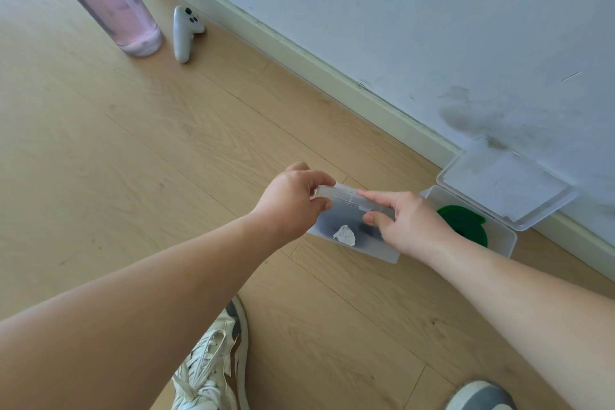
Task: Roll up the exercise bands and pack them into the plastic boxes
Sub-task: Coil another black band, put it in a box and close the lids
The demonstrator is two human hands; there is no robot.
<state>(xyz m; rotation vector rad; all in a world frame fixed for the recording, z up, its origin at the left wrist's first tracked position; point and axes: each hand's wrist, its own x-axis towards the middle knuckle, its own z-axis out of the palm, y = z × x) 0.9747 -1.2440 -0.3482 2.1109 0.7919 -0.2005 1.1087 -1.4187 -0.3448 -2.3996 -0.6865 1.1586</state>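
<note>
Head camera, starting at your left: a clear bottle (109,7) holding pink liquid stands on the wood floor (133,150) near the wall, with a white controller (184,32) lying just beside it. Your left hand (293,200) has its fingers curled over the left end of the lid (346,194) of a clear box (327,226), pinching it. Through the box's cloudy front wall you can see a dark band (349,215) inside and a small white tag (345,236); any print on it is too blurred to read. Your right hand (409,223) pinches the lid's right end between thumb and fingers. Whether the lid is fully down, you cannot tell. Just beside, on the right, a second box (499,243) sits by the baseboard with a green band (466,223) inside, its raised lid (506,186) leaning on the wall. Two sneakers (213,359) show along the bottom edge.
</note>
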